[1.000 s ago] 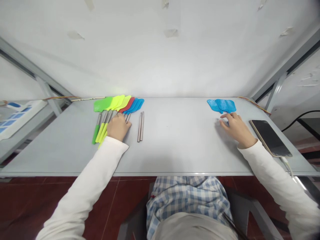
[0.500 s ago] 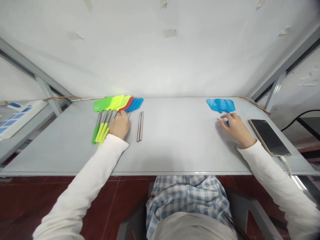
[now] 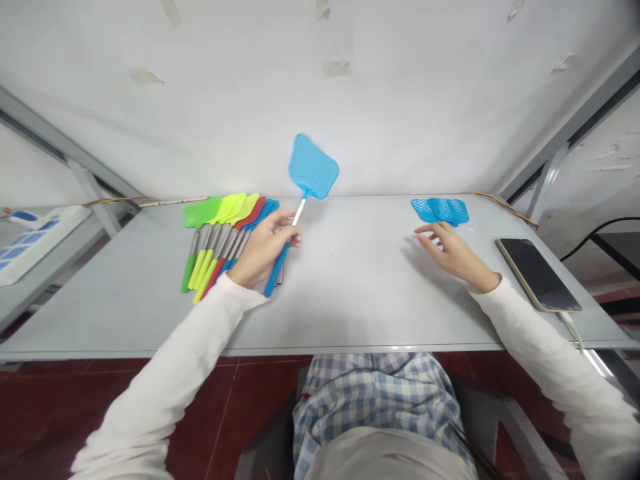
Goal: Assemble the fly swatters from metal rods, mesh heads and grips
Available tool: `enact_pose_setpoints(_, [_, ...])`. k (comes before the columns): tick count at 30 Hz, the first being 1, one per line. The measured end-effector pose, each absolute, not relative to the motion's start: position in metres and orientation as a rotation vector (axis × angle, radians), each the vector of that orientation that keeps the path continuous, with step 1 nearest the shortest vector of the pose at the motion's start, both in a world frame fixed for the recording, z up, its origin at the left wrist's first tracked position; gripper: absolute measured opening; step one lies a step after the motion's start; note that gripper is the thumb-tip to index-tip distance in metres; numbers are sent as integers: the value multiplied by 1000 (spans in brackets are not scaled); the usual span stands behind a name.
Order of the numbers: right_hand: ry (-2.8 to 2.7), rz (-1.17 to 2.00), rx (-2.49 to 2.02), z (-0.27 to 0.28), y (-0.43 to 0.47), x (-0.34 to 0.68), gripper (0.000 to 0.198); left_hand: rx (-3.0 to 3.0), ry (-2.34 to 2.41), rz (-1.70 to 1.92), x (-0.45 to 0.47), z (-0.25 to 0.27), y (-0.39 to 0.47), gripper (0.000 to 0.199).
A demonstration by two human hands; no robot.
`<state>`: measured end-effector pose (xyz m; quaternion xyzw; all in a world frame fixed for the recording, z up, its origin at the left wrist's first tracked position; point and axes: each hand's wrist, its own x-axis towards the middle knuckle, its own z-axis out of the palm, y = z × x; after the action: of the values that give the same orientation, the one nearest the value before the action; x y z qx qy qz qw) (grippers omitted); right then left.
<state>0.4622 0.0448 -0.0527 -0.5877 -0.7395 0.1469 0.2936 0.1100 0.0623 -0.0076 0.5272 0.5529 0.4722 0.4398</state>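
My left hand grips a blue fly swatter by its shaft, raised above the table and tilted. Its mesh head points up and away, and the blue handle slants down toward me. Under and beside this hand lies a fanned row of fly swatters: a green one, several yellow ones, a red one and blue ones. Thin metal rods are mostly hidden behind the blue handle. My right hand is open, fingers apart, just in front of overlapping loose blue swatter heads.
A phone with a white cable lies at the table's right end. At the far left sits a white-and-blue power strip. A white wall closes the back, with metal frame posts at the sides.
My left hand has lifted a blue fly swatter off the fanned row and moved right with it. My right hand has shifted slightly left; the blue piece by its fingers no longer shows there.
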Motion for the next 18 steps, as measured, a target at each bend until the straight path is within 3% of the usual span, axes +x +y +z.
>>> enact_pose_setpoints(5, [-1583,1058,-1257,-32,59,406,51,1118,907,1054,189,-12,52,37])
enact_pose_setpoints(8, [-1257,1256,-1149,-28,84,388,52,1037,771,919,225,-17,59,37])
enact_pose_setpoints(14, [-1008,1265,-1046,-36,125,388,40,1019,728,782,261,-31,88,20])
enact_pose_setpoints(18, [-961,1218,-1098,-42,133,389,37,976,802,862,272,-41,106,20])
